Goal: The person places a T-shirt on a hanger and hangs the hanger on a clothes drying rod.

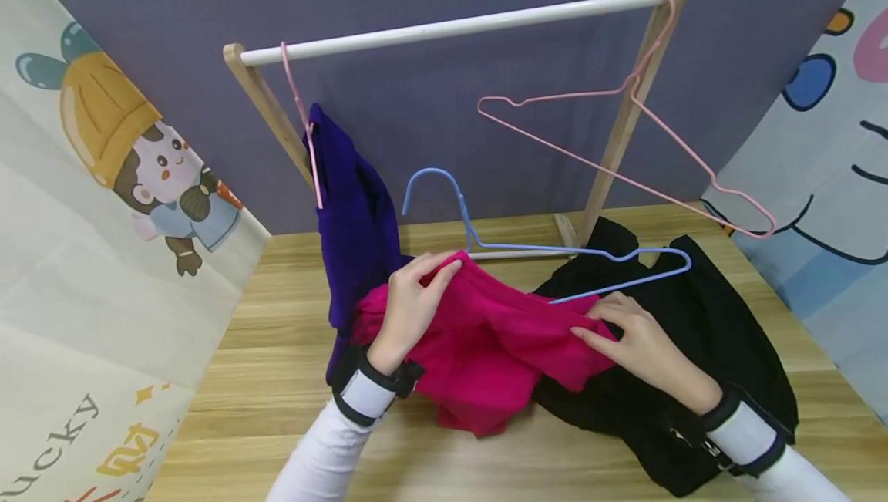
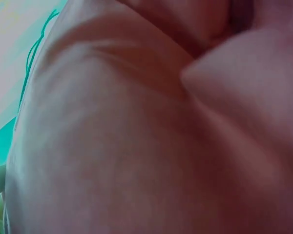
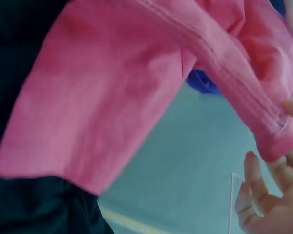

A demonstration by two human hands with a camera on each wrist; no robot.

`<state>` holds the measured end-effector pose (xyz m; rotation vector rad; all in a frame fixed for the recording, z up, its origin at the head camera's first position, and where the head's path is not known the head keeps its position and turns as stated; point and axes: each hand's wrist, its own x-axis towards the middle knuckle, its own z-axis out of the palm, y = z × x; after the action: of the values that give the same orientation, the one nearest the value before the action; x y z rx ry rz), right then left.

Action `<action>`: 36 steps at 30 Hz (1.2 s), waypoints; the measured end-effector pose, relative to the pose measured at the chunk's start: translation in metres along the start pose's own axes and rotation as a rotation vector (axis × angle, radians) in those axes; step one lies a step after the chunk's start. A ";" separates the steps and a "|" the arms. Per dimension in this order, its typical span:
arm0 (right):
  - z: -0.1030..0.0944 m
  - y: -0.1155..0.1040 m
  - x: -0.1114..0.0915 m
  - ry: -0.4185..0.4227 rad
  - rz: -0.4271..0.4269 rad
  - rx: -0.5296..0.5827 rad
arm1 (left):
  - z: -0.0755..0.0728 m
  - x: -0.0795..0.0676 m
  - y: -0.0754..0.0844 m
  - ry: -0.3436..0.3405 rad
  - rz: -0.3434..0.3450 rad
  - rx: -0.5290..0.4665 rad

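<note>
1 left hand [image 1: 408, 305] and 1 right hand [image 1: 638, 338] pinch the edge of a magenta garment [image 1: 496, 359], which partly hides a blue hanger [image 1: 541, 247]; black cloth [image 1: 735, 332] lies alongside.

On my left wrist feed: blurred reddish cloth [image 2: 102, 146], creased, fills most of view. Left of cloth, I see pale strip [image 2: 10, 53], thin teal lines [image 2: 28, 63], teal patch [image 2: 2, 141].
</note>
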<state>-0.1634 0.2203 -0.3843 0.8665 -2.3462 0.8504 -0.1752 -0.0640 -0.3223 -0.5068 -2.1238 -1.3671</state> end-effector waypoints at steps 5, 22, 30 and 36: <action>-0.020 0.006 0.003 0.074 -0.042 -0.062 | -0.003 -0.002 -0.001 -0.016 0.027 -0.014; -0.077 0.017 0.023 0.457 -0.236 -0.214 | -0.008 -0.010 -0.004 -0.037 0.099 -0.007; -0.092 0.013 0.035 0.549 -0.250 -0.226 | -0.009 -0.019 -0.006 -0.042 0.118 -0.019; -0.101 0.010 0.041 0.518 -0.278 -0.247 | -0.009 -0.027 -0.008 -0.109 0.050 -0.033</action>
<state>-0.1748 0.2802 -0.2930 0.7382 -1.7837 0.5691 -0.1568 -0.0758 -0.3426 -0.6568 -2.1631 -1.3771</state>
